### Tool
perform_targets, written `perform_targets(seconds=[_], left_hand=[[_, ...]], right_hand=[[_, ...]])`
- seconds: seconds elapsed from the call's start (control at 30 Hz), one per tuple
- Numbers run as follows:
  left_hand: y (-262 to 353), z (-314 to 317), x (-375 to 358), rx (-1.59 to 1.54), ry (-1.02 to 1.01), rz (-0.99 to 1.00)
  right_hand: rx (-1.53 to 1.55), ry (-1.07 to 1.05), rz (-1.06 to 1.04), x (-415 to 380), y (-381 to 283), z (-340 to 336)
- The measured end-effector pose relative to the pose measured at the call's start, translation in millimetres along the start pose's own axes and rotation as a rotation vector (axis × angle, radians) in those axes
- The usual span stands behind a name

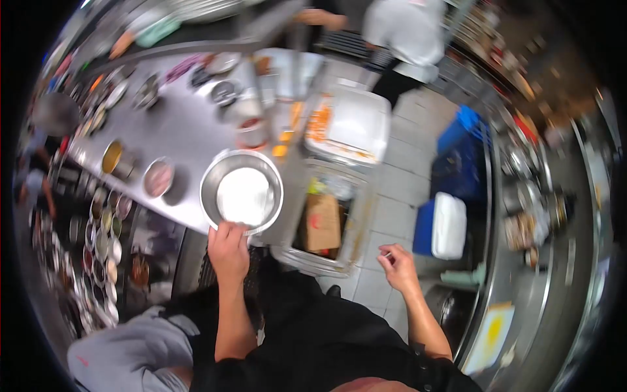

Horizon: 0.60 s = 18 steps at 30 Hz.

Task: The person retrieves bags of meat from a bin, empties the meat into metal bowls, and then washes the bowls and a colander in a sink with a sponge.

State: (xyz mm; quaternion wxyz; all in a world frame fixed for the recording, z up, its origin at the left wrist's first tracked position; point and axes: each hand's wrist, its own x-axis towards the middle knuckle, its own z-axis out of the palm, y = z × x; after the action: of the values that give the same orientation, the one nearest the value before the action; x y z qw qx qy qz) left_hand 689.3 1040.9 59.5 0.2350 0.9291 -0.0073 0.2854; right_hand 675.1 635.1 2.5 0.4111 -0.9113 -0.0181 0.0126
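Note:
A round metal pot (210, 181) with a white bottom inside stands at the front edge of the steel counter (189, 127). My left hand (228, 248) grips its near rim, fingers over the edge. Off to the right, over the tiled floor, my right hand (396, 264) is held with its fingers curled together; a small thing shows at the fingertips, too blurred to name. Between my hands sits a clear plastic bin (356, 251) with a brown cardboard piece (323, 222) inside. Behind it is a white tub (359, 124) with orange bits at its left side.
Metal containers (159, 178) stand left of the pot. Blue bins (460, 163) and a white-lidded blue box (449, 225) line the right. A person in white (408, 32) stands at the back. A person in grey (134, 349) is close at my left.

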Motion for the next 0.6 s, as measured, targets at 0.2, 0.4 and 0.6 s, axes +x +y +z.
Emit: perform_targets(seconds=[0.2, 0.4, 0.6], left_hand=[[196.8, 76.1, -79.0, -0.233, -0.472, 0.389], [325.1, 157.7, -146.9, -0.509, -0.885, 0.814], [361.2, 191.7, -143.0, -0.913, -0.814, 0.231]], right_hand=[[0.140, 0.053, 0.333, -159.1, 120.0, -92.0], [0.660, 0.302, 0.705, -217.7, 161.5, -122.2], [0.261, 0.465, 0.612, -186.2, 202.3, -146.7]])
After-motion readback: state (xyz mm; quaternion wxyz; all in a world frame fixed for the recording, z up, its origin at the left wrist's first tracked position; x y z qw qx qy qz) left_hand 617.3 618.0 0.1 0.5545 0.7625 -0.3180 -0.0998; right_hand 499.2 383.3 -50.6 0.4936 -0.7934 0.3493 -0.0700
